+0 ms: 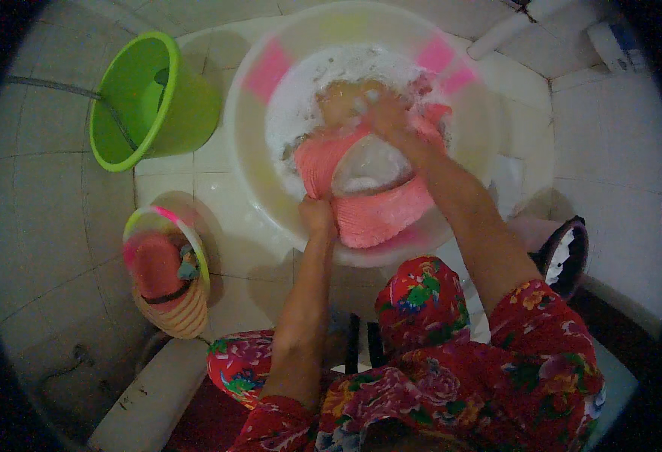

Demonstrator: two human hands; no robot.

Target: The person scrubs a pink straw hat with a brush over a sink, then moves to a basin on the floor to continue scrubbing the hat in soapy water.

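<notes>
A wet pink ribbed cloth item [376,217] lies partly in soapy water inside a large round plastic basin [251,169] with pink and yellow patches. At the basin's near left edge, my left hand [318,217] is closed on a bunched part of the cloth. Farther in, my right hand [384,113] is on the cloth's far part, with foam on its fingers and some blur. Whether those fingers grip the cloth is unclear. White foam [291,107] covers much of the water, and more suds show through the gap in the middle of the cloth.
A green bucket [195,118] with a grey hose in it lies tilted at the upper left. Below it is a smaller container [204,254] holding a pink item and a striped cloth. A dark-rimmed container [576,254] is at the right, near the tiled wall [608,135].
</notes>
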